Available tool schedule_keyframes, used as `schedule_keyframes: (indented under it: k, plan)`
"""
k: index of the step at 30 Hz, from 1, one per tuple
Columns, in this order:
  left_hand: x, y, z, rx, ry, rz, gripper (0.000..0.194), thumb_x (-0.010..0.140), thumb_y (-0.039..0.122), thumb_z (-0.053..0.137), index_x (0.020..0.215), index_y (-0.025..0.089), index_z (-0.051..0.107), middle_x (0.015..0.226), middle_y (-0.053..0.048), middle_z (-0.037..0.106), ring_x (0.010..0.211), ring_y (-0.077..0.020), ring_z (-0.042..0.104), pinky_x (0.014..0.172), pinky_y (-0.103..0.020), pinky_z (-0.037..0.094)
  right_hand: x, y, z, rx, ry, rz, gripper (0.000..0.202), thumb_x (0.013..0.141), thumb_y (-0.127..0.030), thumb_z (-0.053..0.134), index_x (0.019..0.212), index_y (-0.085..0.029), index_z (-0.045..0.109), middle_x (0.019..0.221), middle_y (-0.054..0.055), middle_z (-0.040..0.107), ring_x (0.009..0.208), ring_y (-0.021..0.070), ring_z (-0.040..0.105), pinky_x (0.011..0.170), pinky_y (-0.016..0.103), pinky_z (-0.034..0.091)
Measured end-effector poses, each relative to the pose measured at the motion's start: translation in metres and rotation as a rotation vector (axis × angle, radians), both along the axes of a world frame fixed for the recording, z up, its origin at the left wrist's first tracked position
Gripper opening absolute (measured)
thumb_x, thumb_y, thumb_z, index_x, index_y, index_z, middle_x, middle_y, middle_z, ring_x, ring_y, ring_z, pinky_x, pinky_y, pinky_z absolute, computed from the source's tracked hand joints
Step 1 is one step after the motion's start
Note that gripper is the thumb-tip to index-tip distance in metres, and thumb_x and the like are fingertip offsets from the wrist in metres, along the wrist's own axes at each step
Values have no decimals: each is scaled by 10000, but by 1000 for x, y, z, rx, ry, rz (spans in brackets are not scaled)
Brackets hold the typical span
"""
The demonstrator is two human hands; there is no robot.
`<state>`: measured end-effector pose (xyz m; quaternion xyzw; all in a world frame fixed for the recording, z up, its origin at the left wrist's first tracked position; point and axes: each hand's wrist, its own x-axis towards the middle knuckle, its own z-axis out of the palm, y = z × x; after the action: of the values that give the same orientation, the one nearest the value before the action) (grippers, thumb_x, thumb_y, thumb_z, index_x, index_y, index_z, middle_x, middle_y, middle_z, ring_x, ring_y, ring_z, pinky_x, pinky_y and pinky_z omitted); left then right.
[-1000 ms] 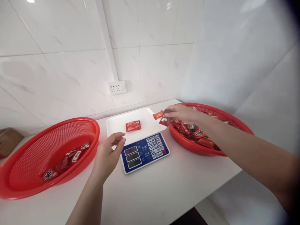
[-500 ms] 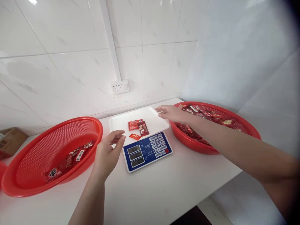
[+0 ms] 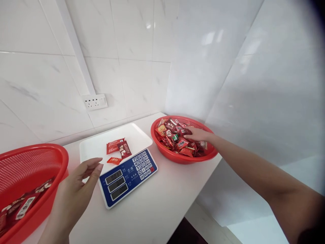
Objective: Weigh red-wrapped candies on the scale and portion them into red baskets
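A blue-and-white scale (image 3: pixel 128 178) has a white tray (image 3: pixel 88 145) behind its keypad. Several red packets (image 3: pixel 115 146) and a small orange-red packet (image 3: pixel 114 160) lie on the tray. My left hand (image 3: pixel 76 189) hovers at the tray's near left corner, thumb and index finger a little apart, nothing between them. Over the right red basket (image 3: pixel 175 158), full of red snack packets (image 3: pixel 182 143), my right hand (image 3: pixel 198 134) reaches in with fingers apart at the pile's right side, holding nothing visible.
Another red basket (image 3: pixel 59 159) with several dark red packets (image 3: pixel 27 203) stands at the left. A wall socket (image 3: pixel 94 102) is behind the scale. The table's right edge runs below the right basket.
The view has turned to the right. My right hand has moved from beside the tray to the packets in the right basket. My left hand remains near the tray's corner.
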<state>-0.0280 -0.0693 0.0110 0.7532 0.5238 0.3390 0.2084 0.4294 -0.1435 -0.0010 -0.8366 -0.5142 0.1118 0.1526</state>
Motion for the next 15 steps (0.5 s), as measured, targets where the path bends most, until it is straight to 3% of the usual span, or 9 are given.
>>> schedule_keyframes:
  k: [4, 8, 11, 15]
  plan:
    - [3, -3, 1, -3, -4, -12, 392, 739, 549, 535, 987, 264, 643, 950, -36, 721, 900, -253, 674, 568, -251, 543, -10, 13, -13, 47, 20, -52, 514, 718, -285, 650, 1216, -202, 553, 1149, 106, 650, 1098, 324, 560, 904, 402, 441]
    - [1, -4, 2, -10, -10, -1, 398, 739, 559, 534, 993, 271, 637, 958, -27, 716, 901, -238, 670, 589, -244, 543, -18, 22, -7, 108, 112, -24, 300, 837, -255, 503, 1114, -188, 595, 972, 76, 704, 909, 220, 650, 795, 311, 497]
    - [0, -3, 2, -14, -4, 11, 400, 733, 566, 537, 993, 278, 638, 947, -20, 715, 897, -233, 669, 606, -248, 545, -13, 20, 4, 156, 162, -13, 333, 901, -299, 403, 1188, -189, 529, 1041, 71, 683, 891, 178, 653, 770, 283, 506]
    - [1, -2, 1, -14, 10, 5, 401, 732, 568, 534, 990, 279, 639, 941, -21, 719, 890, -240, 672, 596, -253, 546, 5, 9, 13, 126, 145, -10, 377, 809, -351, 569, 1150, -192, 561, 1141, 87, 646, 1037, 256, 590, 897, 358, 445]
